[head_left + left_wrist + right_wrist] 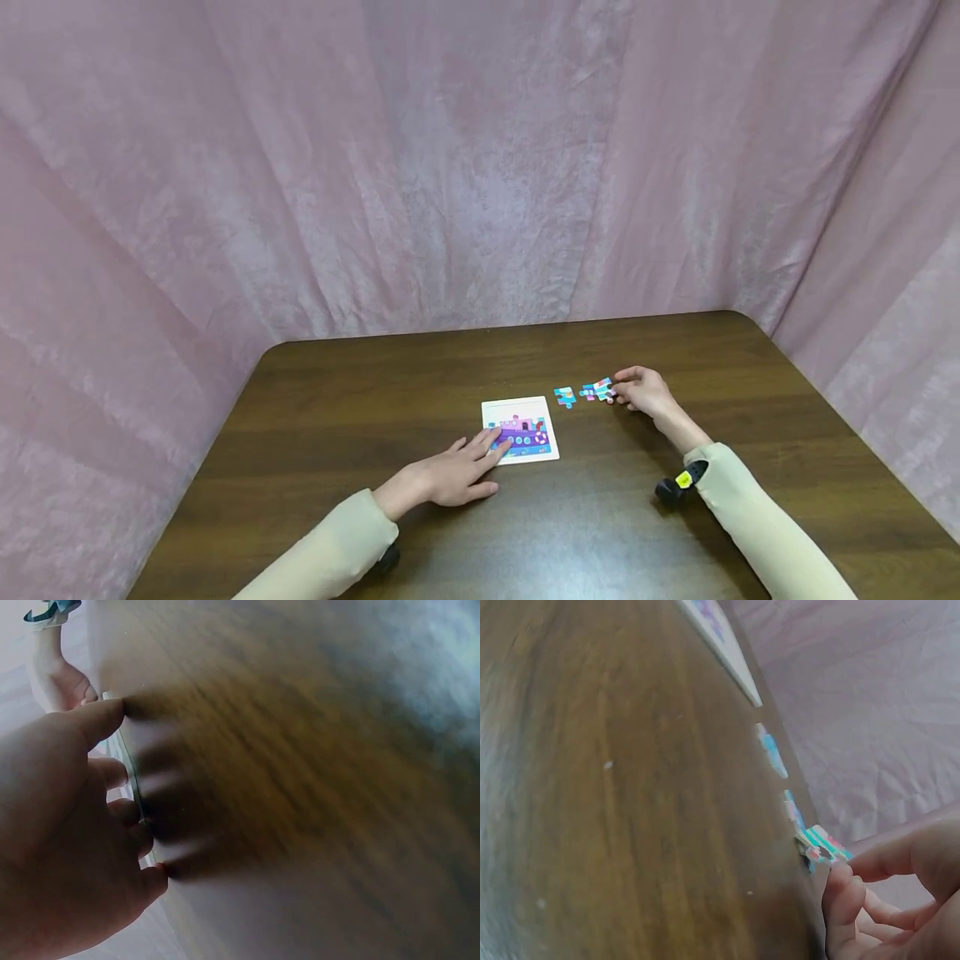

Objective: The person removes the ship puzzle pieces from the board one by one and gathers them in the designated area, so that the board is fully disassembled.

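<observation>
A white-framed jigsaw puzzle board [551, 433] with a purple ship picture lies on the table. My left hand [463, 473] rests with its fingers stretched out over the board's left side, hiding part of the picture. To the right of the board, my right hand [647, 392] pinches a colourful puzzle piece [823, 841] between thumb and finger. That piece is tilted in the right wrist view. A second puzzle piece [587, 392] lies close beside it, partly overlapped in the head view. Between that one and the board is a third puzzle piece [565, 397], lying flat.
The brown wooden table [360, 383] has rounded far corners. Pink curtains [480, 167] hang behind it and along both sides. Each wrist wears a dark camera strap, the right one with a yellow label [683, 480].
</observation>
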Motion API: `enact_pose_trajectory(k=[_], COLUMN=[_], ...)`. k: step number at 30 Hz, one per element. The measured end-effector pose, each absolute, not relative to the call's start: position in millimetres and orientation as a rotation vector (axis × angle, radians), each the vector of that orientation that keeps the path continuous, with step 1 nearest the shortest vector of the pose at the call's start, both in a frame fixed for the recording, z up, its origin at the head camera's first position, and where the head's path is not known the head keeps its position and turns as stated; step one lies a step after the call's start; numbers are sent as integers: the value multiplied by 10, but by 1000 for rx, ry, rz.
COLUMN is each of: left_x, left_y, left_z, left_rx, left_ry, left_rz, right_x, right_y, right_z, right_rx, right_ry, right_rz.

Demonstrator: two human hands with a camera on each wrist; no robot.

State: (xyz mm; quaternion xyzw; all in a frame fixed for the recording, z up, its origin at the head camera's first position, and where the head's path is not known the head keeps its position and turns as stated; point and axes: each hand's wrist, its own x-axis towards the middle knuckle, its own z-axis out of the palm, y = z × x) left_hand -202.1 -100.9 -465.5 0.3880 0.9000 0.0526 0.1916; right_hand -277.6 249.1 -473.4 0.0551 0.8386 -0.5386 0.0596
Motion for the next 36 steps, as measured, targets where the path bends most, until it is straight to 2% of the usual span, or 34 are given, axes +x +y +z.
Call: enact_pose_trajectory(k=[15,23,30,36], left_x=[-2017,-2028,-2022,-2018], left_y=[-1012,-1006,-998,-973], left_z=[-4721,-4717,-4685,-4636], left_rx=[1104,1089,1091,1039], left_ry=[2534,2533,2516,2525], left_rz=[139,139,170,162], right_x=[-2771,-2797,-2755,-2735], right_y=[2591,2582,2464,2312], right_z=[-4745,-4747,-4707,-4651], right_rx=[388,406,252,43], right_ry=[2571,2723,2956,3025], right_rz=[-1622,-1492,-1264,-1242])
